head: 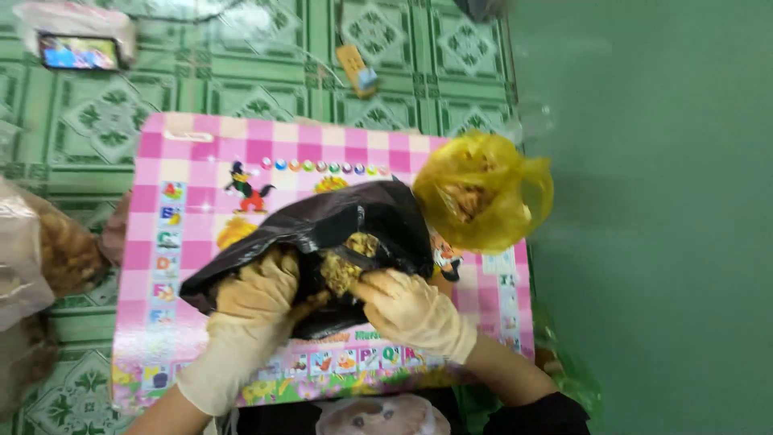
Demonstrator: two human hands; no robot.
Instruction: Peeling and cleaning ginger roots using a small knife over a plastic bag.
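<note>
Looking down from the head camera, both gloved hands work at one bag on a low board.
Left hand: the left hand (256, 296), in a pale rubber glove, is closed on the near left edge of the black bag (354, 221), fingers curled into the plastic.
Right hand: the right hand (411, 310), gloved the same way, grips the near right edge of the same bag, fingers bent around the rim.
Black bag: it lies crumpled in the middle of the board, its mouth held apart between the two hands.
Contents: a yellowish-brown clump (348, 262) shows in the opening, just between the hands; what it is made of cannot be told.
Board: a pink checked board (201, 153) with picture squares along its edges lies on the green tiled floor (266, 72) and bears the bags.
Yellow bag: a yellow bag (483, 189) sits at the far right corner of the board, touching the black bag, open at the top with brownish matter inside.
Left edge: a clear bag (48, 250) of brown pieces lies off the board.
Far floor: a phone (79, 52) with a lit screen lies at the far left; a small orange block (357, 68) lies beyond the board.
Right side: a plain green wall (652, 242).
</note>
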